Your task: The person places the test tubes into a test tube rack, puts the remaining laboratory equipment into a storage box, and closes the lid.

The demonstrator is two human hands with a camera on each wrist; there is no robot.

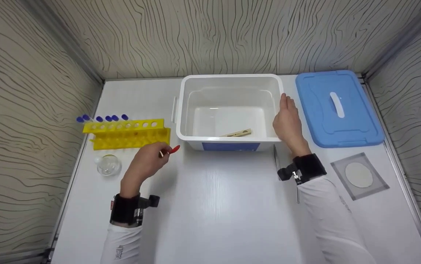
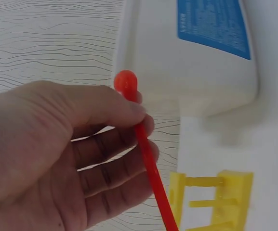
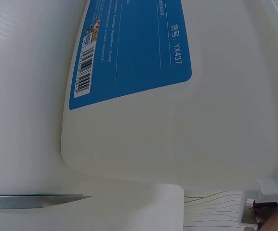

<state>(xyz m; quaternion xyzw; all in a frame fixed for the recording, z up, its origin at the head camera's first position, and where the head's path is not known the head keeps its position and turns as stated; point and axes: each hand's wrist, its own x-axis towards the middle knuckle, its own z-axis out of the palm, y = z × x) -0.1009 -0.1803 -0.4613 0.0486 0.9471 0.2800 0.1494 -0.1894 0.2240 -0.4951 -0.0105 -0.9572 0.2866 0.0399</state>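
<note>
Near the yellow rack [image 1: 122, 136], the left hand [image 1: 147, 161] is pinching a red stick [image 2: 151, 168]; the right hand [image 1: 287, 119], fingers straight, is touching the white bin [image 1: 229, 139].

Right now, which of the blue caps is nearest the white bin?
The rightmost blue cap, at the back of the yellow rack. The other five all sit farther left, away from the white bin.

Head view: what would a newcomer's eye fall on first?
Probably the big white bin at the back of the table, the right hand at its right side. Next come the bright blue lid to its right and the yellow rack with blue-capped tubes to its left. Small but vivid, a red stick is pinched in the left hand, near the bin's front left corner.
</note>
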